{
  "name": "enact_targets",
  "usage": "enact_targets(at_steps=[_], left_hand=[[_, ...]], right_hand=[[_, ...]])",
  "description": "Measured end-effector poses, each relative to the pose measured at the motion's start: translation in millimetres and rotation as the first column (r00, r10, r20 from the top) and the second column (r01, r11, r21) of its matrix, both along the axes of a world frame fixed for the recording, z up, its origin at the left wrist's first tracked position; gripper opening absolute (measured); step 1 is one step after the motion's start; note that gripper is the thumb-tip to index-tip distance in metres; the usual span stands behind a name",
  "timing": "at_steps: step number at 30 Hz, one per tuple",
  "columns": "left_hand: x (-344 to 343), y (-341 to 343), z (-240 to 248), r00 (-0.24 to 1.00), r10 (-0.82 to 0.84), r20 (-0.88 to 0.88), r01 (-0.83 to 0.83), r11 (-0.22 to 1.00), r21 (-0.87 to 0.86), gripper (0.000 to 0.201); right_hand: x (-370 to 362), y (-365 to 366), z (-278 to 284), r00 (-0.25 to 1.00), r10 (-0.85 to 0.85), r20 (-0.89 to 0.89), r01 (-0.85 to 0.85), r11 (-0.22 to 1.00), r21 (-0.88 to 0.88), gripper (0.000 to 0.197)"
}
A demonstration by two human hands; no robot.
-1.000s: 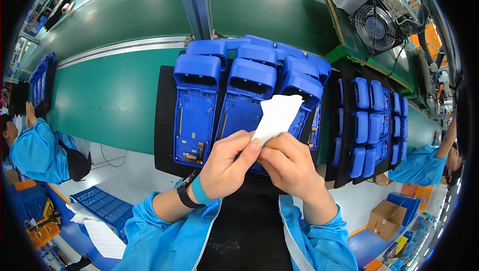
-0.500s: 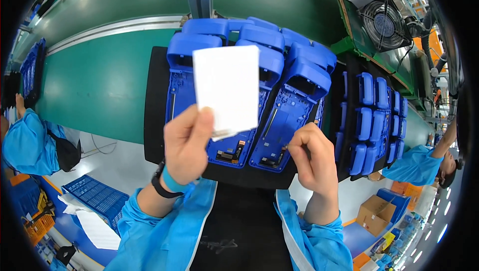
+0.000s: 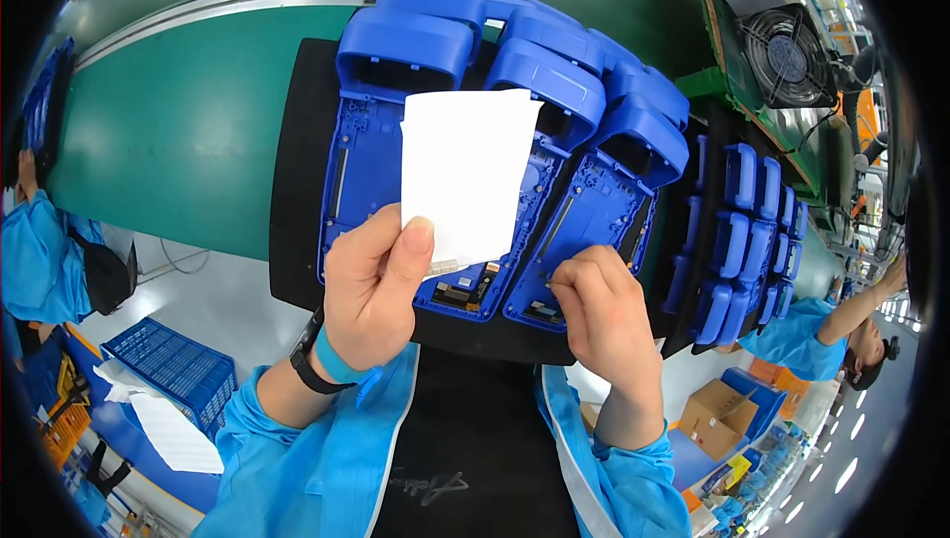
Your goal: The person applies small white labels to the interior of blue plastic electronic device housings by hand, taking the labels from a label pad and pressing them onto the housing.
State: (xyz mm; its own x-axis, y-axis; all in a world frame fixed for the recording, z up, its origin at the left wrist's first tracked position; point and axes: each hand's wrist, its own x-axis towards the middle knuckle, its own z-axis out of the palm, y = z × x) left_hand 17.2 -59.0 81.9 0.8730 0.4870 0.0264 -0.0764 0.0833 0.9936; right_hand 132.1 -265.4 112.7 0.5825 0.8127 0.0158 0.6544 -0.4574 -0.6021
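Note:
My left hand (image 3: 374,291) pinches a small stack of white paper sheets (image 3: 469,177) between thumb and fingers, with little greyish squares along its lower edge. The sheets hide part of the blue plastic housings behind them. My right hand (image 3: 609,315) is closed, thumb and forefinger together, over the lower end of the right-hand blue housing (image 3: 569,241); what the fingertips hold, if anything, is too small to make out. Another blue housing (image 3: 371,157) lies at the left of the black tray (image 3: 297,182). Raised blue hoods stand at the housings' far ends.
A second black tray with several blue housings (image 3: 732,241) stands to the right. The green belt (image 3: 178,142) stretches left. A fan (image 3: 788,58) is at the upper right. Co-workers sit left and right. A blue crate (image 3: 178,370) and a cardboard box (image 3: 714,417) are on the floor.
The view has shifted, so the tray and housings appear higher and larger. The sheets have tilted, and the squares at their lower edge now show. My right hand remains pinched near the right-hand housing.

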Motion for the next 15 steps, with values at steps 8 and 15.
enact_targets(at_steps=[8,15], left_hand=[[-2,7,-10,0.998,-0.040,0.052,0.039,0.999,0.027,0.032],[-1,6,-10,0.997,-0.010,0.076,0.011,1.000,-0.013,0.031]], right_hand=[[9,9,5,0.996,0.077,0.049,-0.067,0.983,-0.172,0.012],[9,13,7,0.997,0.068,0.027,-0.060,0.976,-0.211,0.010]])
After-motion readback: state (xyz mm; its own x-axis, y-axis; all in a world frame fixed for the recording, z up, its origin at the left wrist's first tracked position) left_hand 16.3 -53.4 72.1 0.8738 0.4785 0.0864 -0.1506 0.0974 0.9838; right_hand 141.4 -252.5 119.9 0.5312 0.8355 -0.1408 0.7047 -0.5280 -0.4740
